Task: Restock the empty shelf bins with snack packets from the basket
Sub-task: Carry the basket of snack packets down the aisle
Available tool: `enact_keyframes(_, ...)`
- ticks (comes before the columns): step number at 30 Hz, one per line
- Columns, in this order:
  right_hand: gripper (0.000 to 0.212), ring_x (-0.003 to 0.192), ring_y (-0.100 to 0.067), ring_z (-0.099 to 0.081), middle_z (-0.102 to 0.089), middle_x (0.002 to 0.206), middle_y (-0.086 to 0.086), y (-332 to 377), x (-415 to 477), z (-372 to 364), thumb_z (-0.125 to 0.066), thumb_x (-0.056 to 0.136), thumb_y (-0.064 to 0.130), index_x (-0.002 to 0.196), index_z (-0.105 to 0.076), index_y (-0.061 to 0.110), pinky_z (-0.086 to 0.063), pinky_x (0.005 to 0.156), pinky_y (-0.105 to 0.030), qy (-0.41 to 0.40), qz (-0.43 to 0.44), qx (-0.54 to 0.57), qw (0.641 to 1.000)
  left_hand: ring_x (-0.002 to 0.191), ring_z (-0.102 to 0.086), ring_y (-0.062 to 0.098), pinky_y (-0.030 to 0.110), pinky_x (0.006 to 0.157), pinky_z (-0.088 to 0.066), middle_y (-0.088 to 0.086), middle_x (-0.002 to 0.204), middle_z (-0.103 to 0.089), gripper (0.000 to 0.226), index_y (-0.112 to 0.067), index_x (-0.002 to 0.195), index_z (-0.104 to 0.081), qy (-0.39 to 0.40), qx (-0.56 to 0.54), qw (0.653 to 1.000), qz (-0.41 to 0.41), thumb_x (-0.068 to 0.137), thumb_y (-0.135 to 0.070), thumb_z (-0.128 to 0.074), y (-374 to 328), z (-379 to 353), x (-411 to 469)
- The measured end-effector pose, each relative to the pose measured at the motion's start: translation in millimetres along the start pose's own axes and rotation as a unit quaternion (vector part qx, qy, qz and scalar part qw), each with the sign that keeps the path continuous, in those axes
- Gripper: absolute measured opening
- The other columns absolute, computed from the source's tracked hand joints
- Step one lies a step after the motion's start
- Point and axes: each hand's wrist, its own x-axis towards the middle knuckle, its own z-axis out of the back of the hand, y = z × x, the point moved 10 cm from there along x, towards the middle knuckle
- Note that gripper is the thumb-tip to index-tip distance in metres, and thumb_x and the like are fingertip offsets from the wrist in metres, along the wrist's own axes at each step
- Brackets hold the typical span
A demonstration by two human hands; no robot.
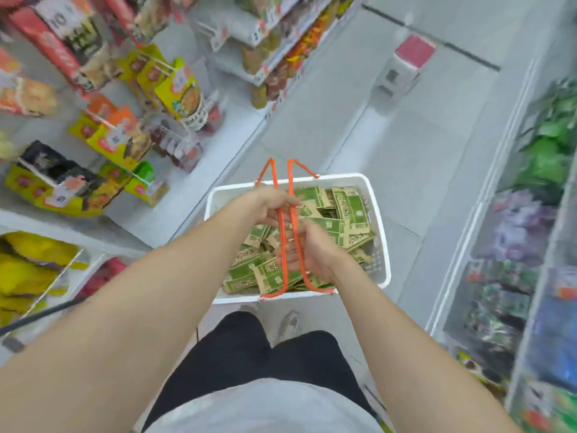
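While the white basket (379, 232), full of green snack packets (343, 214), hangs above the aisle floor (406, 135), left grip (271, 203) and right grip (312, 248) both clasp its orange handles (282, 276). Packets seem light and crinkly; better to pinch one by its edge.

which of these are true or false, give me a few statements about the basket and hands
1. The basket is white with orange handles. True.
2. The basket is empty. False: it is full of green and tan packets.
3. The left hand and the right hand both grip the handles. True.
4. The basket sits on a shelf. False: it is out in the aisle, over the floor, in front of the person.
5. The stool down the aisle has a blue top. False: its top is red.
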Motion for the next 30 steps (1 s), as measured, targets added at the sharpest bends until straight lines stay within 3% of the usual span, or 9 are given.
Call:
enact_keyframes(4,0.05,0.082,-0.037,-0.07,-0.072,0.087,-0.023,45.8,-2.9,75.7,-0.031,0.102,0.028,0.121,-0.062,-0.006,-0.06,0.089,-0.054,-0.047,0.034,0.028,0.998,0.079,-0.071,0.02,0.036,0.088,-0.062,0.003,0.081,-0.074,0.015,-0.009,0.092,-0.068,0.035,0.035,0.997,-0.051,0.097,-0.022,-0.075,-88.2,-52.4,22.6)
enact_keyframes(8,0.035,0.077,-0.033,-0.067,-0.07,0.081,-0.017,110.3,5.5,148.3,-0.034,0.099,0.024,0.103,-0.063,0.004,-0.057,0.093,-0.056,-0.107,0.077,0.068,0.989,0.081,-0.072,0.016,0.03,0.073,-0.061,0.004,0.092,-0.076,0.011,-0.01,0.099,-0.07,0.086,0.029,0.993,-0.079,0.096,-0.019,-0.075,-182.1,-93.4,62.6)
enact_keyframes(10,0.029,0.073,-0.031,-0.066,-0.069,0.081,-0.016,145.3,16.1,187.8,-0.037,0.096,0.021,0.103,-0.061,0.006,-0.058,0.087,-0.053,-0.146,0.084,0.09,0.982,0.084,-0.072,0.014,0.028,0.071,-0.059,0.002,0.094,-0.076,0.006,-0.014,0.103,-0.067,0.114,0.019,0.99,-0.079,0.099,-0.013,-0.071,-228.9,-111.3,84.3)
enact_keyframes(14,0.04,0.073,-0.032,-0.066,-0.068,0.09,-0.02,204.8,40.7,253.4,-0.039,0.089,0.027,0.116,-0.059,0.004,-0.06,0.077,-0.044,-0.176,0.096,0.131,0.971,0.086,-0.073,0.015,0.03,0.071,-0.06,0.0,0.099,-0.075,0.022,-0.012,0.123,-0.063,0.145,0.015,0.985,-0.092,0.101,-0.006,-0.065,-317.7,-144.7,123.0)
enact_keyframes(19,0.034,0.067,-0.028,-0.064,-0.068,0.075,-0.011,277.6,64.4,332.4,-0.034,0.097,0.028,0.111,-0.057,0.006,-0.058,0.076,-0.044,-0.181,0.118,0.159,0.963,0.094,-0.075,0.021,0.035,0.068,-0.062,0.003,0.103,-0.074,0.046,-0.019,0.143,-0.056,0.165,-0.012,0.983,-0.076,0.101,0.0,-0.059,-420.3,-184.4,160.3)
enact_keyframes(22,0.038,0.072,-0.029,-0.065,-0.067,0.083,-0.016,328.5,91.3,381.1,-0.034,0.099,0.029,0.117,-0.058,0.007,-0.058,0.076,-0.044,-0.172,0.126,0.193,0.958,0.103,-0.071,0.032,0.045,0.076,-0.059,0.011,0.109,-0.066,0.043,-0.018,0.138,-0.053,0.162,-0.054,0.984,-0.047,0.102,0.004,-0.043,-486.1,-197.0,192.6)
enact_keyframes(26,0.03,0.08,-0.033,-0.066,-0.064,0.091,-0.02,406.4,128.6,442.9,-0.033,0.102,0.02,0.121,-0.052,0.007,-0.059,0.084,-0.048,-0.13,0.136,0.214,0.958,0.076,-0.062,0.026,0.033,0.064,-0.048,0.009,0.095,-0.06,0.018,-0.019,0.1,-0.053,0.136,-0.093,0.986,-0.019,0.106,-0.013,-0.037,-572.3,-218.4,240.2)
enact_keyframes(30,0.031,0.079,-0.032,-0.069,-0.067,0.094,-0.02,470.8,154.5,510.6,-0.034,0.102,0.023,0.119,-0.052,0.004,-0.059,0.08,-0.043,-0.114,0.112,0.223,0.962,0.075,-0.065,0.027,0.03,0.059,-0.045,0.012,0.092,-0.065,0.019,-0.016,0.102,-0.059,0.113,-0.085,0.99,-0.022,0.106,-0.016,-0.041,-661.4,-242.2,284.0)
